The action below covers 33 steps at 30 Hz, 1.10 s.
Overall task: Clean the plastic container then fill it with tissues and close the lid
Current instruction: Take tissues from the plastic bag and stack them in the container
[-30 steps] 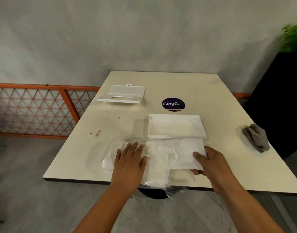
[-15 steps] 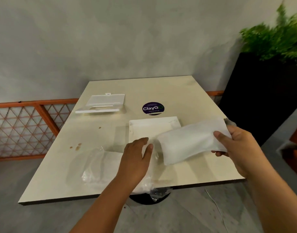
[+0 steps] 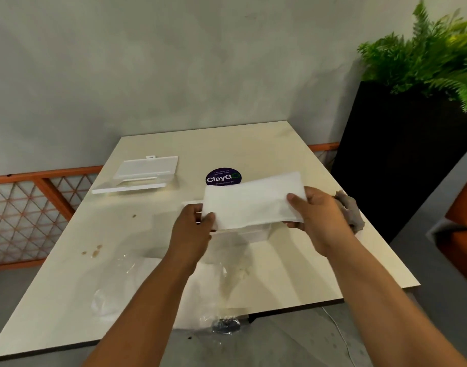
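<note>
White tissue stack held above the open plastic container on the beige table, pinched at its left end by the left hand and gripped at its right end by the right hand, with lid lying well apart at far left, clear plastic wrapper near the front edge, grey cloth just behind the right hand.

A pale beige desk stands against a grey wall, a round purple "ClayGo" sticker on its top. Left of the sticker lies a white plastic lid, flat. Nearer than the sticker sits a white plastic container, largely hidden. A crumpled grey cloth rests right of the sticker, at the desk's edge. Well nearer than the sticker, a clear plastic wrapper sprawls by the front edge; brown stains mark the surface to the near left.
</note>
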Tool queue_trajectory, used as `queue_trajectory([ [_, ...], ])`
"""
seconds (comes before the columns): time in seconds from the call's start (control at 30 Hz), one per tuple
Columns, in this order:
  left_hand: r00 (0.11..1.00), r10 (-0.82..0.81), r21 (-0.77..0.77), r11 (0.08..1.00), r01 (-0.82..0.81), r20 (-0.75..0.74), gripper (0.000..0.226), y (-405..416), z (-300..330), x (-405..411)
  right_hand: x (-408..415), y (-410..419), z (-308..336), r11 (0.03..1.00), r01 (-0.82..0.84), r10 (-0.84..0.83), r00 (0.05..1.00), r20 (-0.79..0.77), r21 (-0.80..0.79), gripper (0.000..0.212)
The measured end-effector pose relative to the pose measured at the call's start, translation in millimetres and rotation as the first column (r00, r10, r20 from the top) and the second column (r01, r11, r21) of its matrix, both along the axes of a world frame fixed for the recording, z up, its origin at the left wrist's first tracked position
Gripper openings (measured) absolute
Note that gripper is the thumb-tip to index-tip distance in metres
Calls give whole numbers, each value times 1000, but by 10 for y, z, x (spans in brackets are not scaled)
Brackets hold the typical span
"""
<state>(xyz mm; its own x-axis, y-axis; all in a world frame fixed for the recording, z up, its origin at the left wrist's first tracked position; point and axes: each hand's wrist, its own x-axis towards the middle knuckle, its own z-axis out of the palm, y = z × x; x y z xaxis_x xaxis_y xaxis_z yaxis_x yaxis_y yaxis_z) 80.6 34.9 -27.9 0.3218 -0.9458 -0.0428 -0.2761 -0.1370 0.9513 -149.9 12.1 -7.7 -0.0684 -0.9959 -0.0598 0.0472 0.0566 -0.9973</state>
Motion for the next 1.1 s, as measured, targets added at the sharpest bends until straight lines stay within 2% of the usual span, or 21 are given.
queue_trajectory([
  [0.13, 994, 76, 5, 997, -76, 76, 23, -117, -62, 187, 119, -238, -183, 1000, 9, -7, 998, -67, 22, 12],
  [0.27, 970, 139, 10, 990, -144, 201, 29, -190, -163, 305, 236, -424, -337, 1000, 15, -13, 966, -258, 5, 11],
  [0.37, 923, 162, -14, 986, -168, 348, 32, -213, -233, 331, 321, -532, -416, 999, -14, -6, 903, -430, -42, 10],
  [0.47, 838, 175, -37, 982, -183, 517, 35, -219, -280, 323, 369, -613, -474, 997, -51, 4, 804, -594, -63, 11],
  [0.6, 632, 155, -7, 973, -230, 760, 39, -213, -324, 325, 392, -642, -493, 992, -119, 45, 686, -726, -51, 23],
  [0.77, 503, 104, 32, 967, -254, 858, 39, -241, -318, 312, 409, -727, -517, 978, -202, 80, 573, -816, -45, 34],
  [0.87, 438, 72, 44, 968, -249, 896, 43, -264, -310, 309, 406, -744, -515, 952, -294, 58, 431, -901, -80, 48],
  [0.93, 452, 91, 1, 980, -199, 887, 48, -300, -308, 346, 417, -751, -493, 924, -355, -9, 350, -937, -142, 58],
  [1.0, 533, 57, -9, 996, -92, 844, 48, -382, -323, 369, 437, -781, -431, 892, -416, -37, 318, -947, -175, 60],
  [1.1, 693, -104, 66, 995, 81, 713, 41, -516, -286, 295, 488, -848, -293, 839, -543, 146, 272, -951, -27, 52],
])
